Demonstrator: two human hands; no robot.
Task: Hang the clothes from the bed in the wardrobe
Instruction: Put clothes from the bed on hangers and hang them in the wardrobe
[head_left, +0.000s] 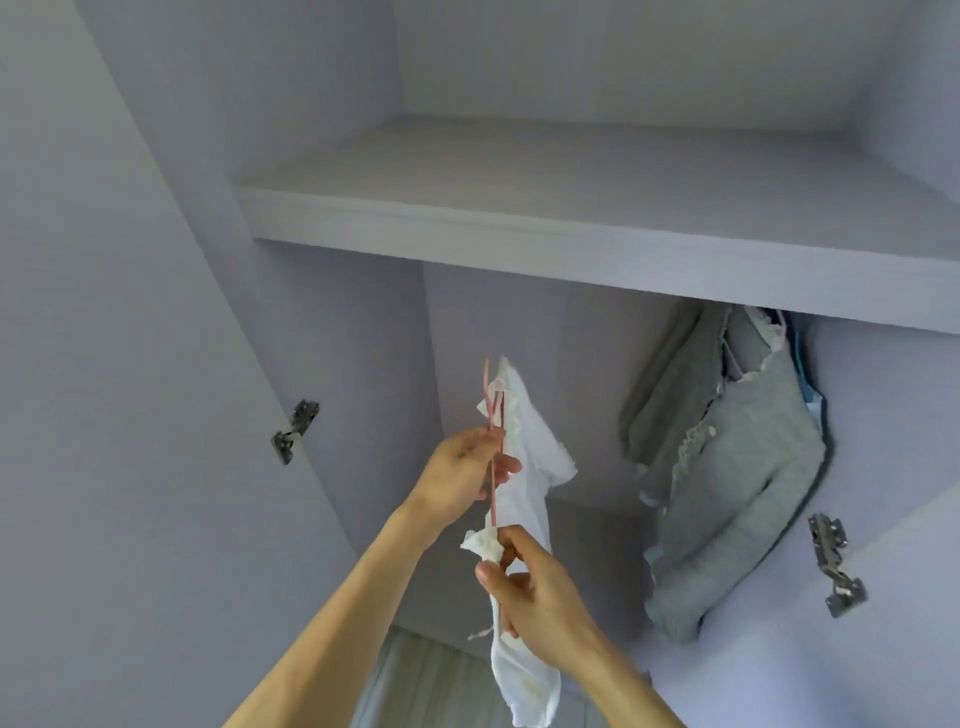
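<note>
I'm looking up into the pale lilac wardrobe (332, 322) w/ both doors swung open. Left hand (462, 475) sits near frame centre, fingers pinched on the thin pink plastic hanger (494, 467) at its mid-section; the hanger runs almost edge-on to me, its top end poking up at 12 o'clock from the hand. The small white frilled fabric garment (524, 452) is draped over that hanger and trails down toward 6 o'clock. Right hand (530, 587) is just below the left, at its 5 o'clock, thumb & forefinger nipped tight on a bunched bit of the white garment, rest of the cloth passing behind the palm and hanging below the wrist. So the garment is in the air, in front of the wardrobe's lower compartment.

At 3 o'clock from the hands, well apart, a grey knit cardigan w/ lace trim (727, 467) hangs under the wide lilac shelf (571, 228), w/ something blue behind it; can't tell what. Metal hinge (295, 431) at 9 o'clock on the left door, another metal hinge (836, 566) at 4 o'clock on the right door.
</note>
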